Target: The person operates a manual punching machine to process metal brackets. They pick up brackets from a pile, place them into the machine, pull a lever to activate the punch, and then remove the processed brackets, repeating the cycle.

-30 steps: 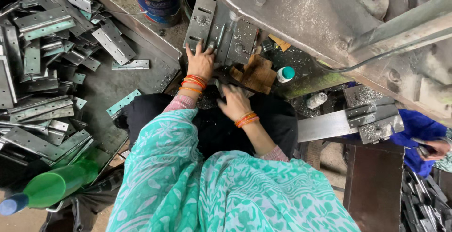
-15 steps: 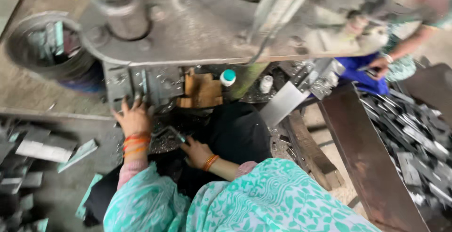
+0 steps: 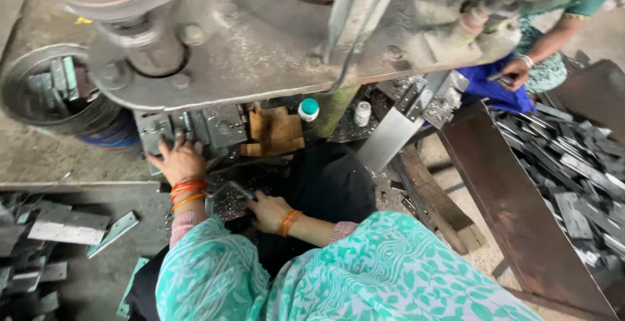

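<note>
Head view looks down on a big grey press machine (image 3: 260, 41) that fills the top of the frame, its metal bed running along the far edge of the work spot. Right of it stands a brown metal bin (image 3: 521, 204) heaped with flat steel plates (image 3: 579, 165). At the left edge a round tub (image 3: 39, 86) holds more plates, and below it loose steel strips (image 3: 65, 230) lie scattered on the floor (image 3: 45, 158).

Under the press head sits a stack of grey plates (image 3: 208, 125), just beside a block of brown cardboard (image 3: 277, 132) and a small white bottle with a green cap (image 3: 308, 109).

Left hand (image 3: 177, 159), wearing orange bangles, lies spread and released, palm down on the near edge of the plates on the bed. Right hand (image 3: 263, 209) is curled around the end of a small dark metal piece (image 3: 231, 192) low by the person's lap, grasping it. At the top right corner another person's hand (image 3: 517, 70) rests by blue cloth (image 3: 495, 90).
</note>
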